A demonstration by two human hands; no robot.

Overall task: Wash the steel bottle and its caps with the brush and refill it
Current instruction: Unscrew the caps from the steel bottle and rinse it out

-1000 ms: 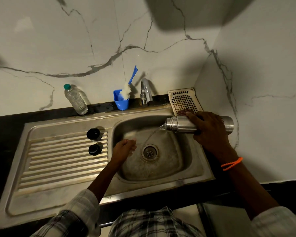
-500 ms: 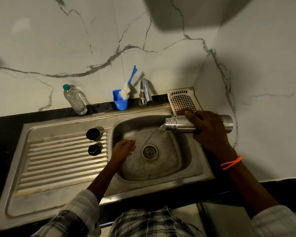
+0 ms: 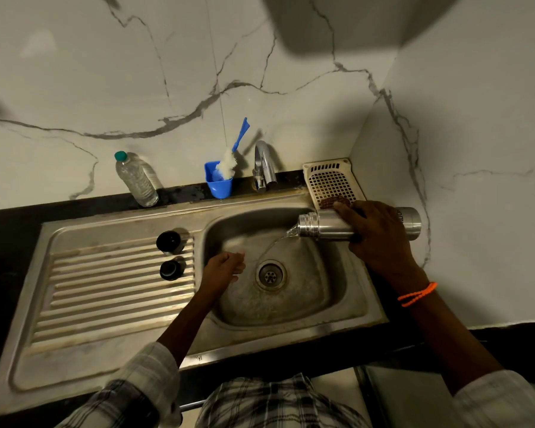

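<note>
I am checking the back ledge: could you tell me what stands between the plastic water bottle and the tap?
In the head view, a blue cup holding the bottle brush stands between the plastic water bottle and the tap.

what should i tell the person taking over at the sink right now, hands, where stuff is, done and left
Right hand grips the steel bottle on its side over the sink, mouth left, water pouring out toward the drain.
Left hand hangs over the basin, loosely curled, holding nothing.
Two black caps sit on the drainboard.
Brush stands in the blue cup beside the tap, which is not running.
Done: caps off, bottle being emptied.
Left: finish draining; whether brushing is done cannot be told; refill and cap.
</note>
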